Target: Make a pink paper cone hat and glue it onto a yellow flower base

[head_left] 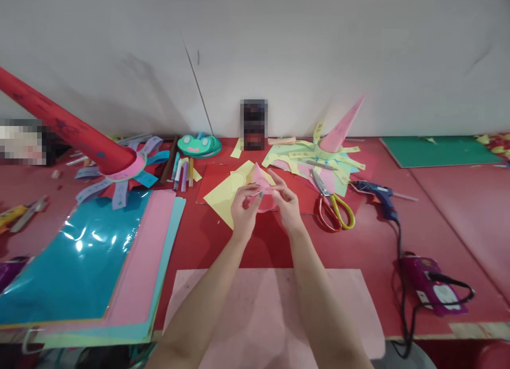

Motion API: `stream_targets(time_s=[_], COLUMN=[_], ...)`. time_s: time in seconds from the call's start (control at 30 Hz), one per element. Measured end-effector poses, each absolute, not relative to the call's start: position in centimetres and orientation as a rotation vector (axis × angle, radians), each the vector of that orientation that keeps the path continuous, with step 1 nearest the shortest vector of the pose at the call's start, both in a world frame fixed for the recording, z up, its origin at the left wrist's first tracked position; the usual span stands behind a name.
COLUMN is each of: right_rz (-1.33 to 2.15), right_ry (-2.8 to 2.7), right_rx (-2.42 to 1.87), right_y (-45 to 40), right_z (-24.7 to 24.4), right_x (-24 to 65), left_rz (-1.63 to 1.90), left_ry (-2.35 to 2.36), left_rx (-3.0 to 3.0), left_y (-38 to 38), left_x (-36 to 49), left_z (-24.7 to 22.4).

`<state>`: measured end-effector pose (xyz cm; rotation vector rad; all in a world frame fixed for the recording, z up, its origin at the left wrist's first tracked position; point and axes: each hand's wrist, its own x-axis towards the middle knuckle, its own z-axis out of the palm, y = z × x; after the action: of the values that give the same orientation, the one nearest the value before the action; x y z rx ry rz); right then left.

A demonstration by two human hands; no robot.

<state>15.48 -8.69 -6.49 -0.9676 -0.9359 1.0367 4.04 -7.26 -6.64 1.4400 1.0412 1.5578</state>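
green board point(438, 152) near pale wall point(358, 50) | frog cutouts point(199, 145) near markers point(184, 176)

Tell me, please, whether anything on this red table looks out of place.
Two things: the nearest pink sheet juts past the near edge of the red table, and the glue gun's black cord dips over that edge; either might snag.

Lying across the red worktop point(191, 246): at left, a stack of coloured sheets point(137, 268), markers point(184, 176) near it; at right, a blue glue gun point(380, 195), purple box point(426, 276), green board point(438, 150); over the front edge, a pink sheet point(271, 305)
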Motion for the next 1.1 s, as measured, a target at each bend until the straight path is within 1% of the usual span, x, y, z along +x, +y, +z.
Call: stream_targets(time_s=[0.17,0.33,0.43,0.53,0.67,0.73,0.9,1.0,1.1], right_rz=[1.082,1.035,1.039,1.152,1.269,1.334,1.625,1.598,1.487], right_ry=[-0.92,-1.007,-0.991,-0.874,-0.623,-0.581,-0.639,-0.566,-0.524], right_rx=[-0.954,-1.049,-1.029,-0.969,-1.027,-1.025,-0.904,-0.904,-0.952], right_y=[-8.7,-8.7,-8.7,-8.4,-7.8,-7.7,-8.0,-8.2,-8.1], right_z=[-6.6,-6.7,-7.1,-7.9,-8.7,-8.5,-7.3,-7.1,-7.1], right_x=[15.1,14.8,14.7,14.8,15.2,15.4,15.8,16.0,16.2], left_rz=[1.599,1.605,1.634,1.63,1.613,1.625,1.566,1.514,1.532], left_ry=[1.074,1.078,1.062,1.06,1.043,1.017,0.909,0.833,0.825], left_rx=[1.28,1.188,1.126,1.041,0.928,0.898,1.026,1.189,1.254], left_y=[-7.0,-6.7,-6.6,-6.4,-6.2,-6.3,-6.7,-7.0,-7.1], left_x=[3.6,3.4,3.4,3.2,3.0,3.0,3.4,3.9,4.3], left_z=[-6.3,-6.3,-6.6,-6.9,-7.1,-7.1,-6.7,-6.7,-7.1])
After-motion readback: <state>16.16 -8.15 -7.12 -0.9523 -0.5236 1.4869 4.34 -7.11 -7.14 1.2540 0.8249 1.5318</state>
